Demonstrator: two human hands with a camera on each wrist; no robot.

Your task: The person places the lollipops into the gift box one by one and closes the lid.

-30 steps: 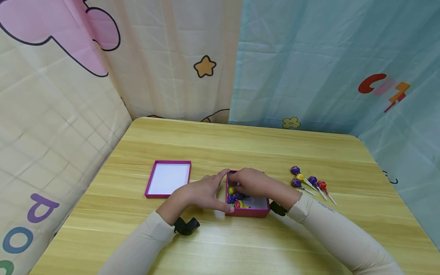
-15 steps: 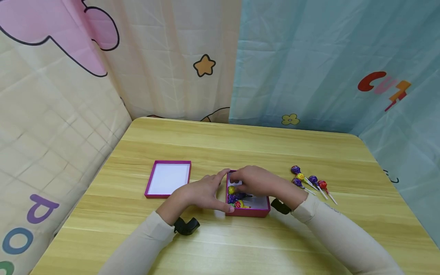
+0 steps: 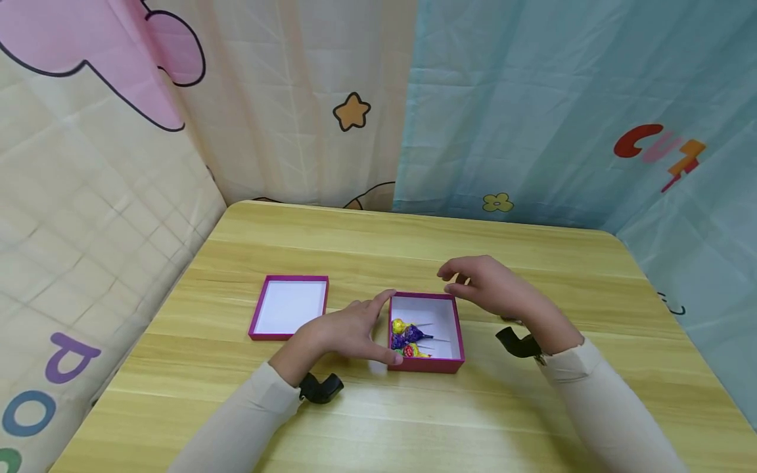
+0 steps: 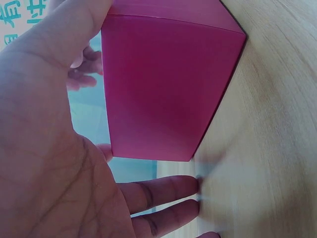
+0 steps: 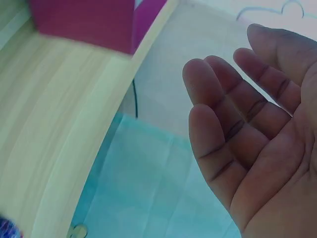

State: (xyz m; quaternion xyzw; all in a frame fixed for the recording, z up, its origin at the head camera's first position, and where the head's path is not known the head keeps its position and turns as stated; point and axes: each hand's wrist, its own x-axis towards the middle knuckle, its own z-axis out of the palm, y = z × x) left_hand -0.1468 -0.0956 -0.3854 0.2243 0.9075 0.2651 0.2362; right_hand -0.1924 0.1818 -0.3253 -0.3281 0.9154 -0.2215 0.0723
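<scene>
- Readable writing: red and orange letters [image 3: 656, 150] on the blue curtain [image 3: 562, 98] look like "CU" plus a further shape; purple and blue letters [image 3: 47, 381] at the lower left, a "P" and an "O". No brand can be read on the lollipop wrappers.
- The magenta box [image 3: 427, 332] sits mid-table, with lollipops [image 3: 407, 338] bunched in its left part.
- The left hand [image 3: 349, 332] steadies the box's left wall, fingers straight, thumb at the near corner.
- The right hand [image 3: 491, 286], relaxed and holding nothing, hovers above the box's far right corner; half a second ago it was down inside the box among the lollipops.
- The lid [image 3: 288, 307] lies unmoved on the wooden table [image 3: 378, 420].
</scene>
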